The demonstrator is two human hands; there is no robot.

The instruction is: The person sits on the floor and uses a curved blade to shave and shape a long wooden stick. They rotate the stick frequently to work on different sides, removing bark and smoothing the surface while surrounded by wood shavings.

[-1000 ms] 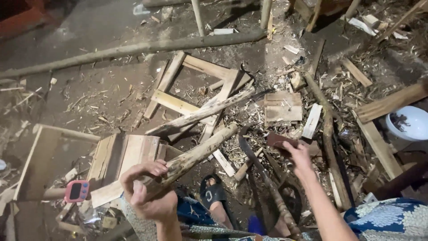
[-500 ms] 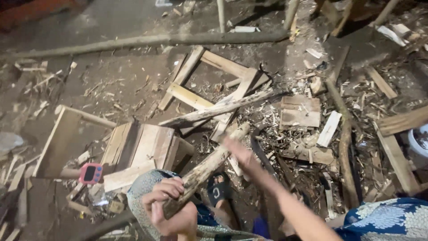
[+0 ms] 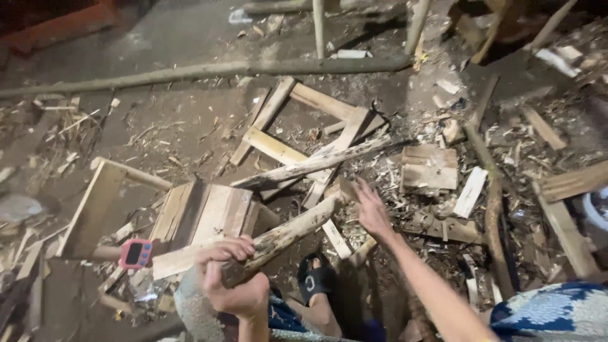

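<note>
My left hand [image 3: 233, 280] is wrapped around the near end of a rough wooden pole [image 3: 288, 233] that slants up to the right over the ground. My right hand [image 3: 370, 209] reaches forward with its fingers spread, right at the far end of that pole and touching nothing I can make out for sure. A second, thinner split pole [image 3: 316, 163] lies across a frame of pale planks [image 3: 297, 126] just beyond. My foot in a black sandal [image 3: 315, 280] shows below the pole.
A low wooden box of boards [image 3: 202, 212] sits at left, with a small pink device [image 3: 135, 253] beside it. A long log [image 3: 209, 71] crosses the back. Wood chips, offcuts and a square board [image 3: 429, 168] litter the right. A curved stick [image 3: 493, 209] lies at right.
My right hand has swung left from the debris at right, to the far end of the pole. The view has shifted, and my left hand keeps its grip on the pole.
</note>
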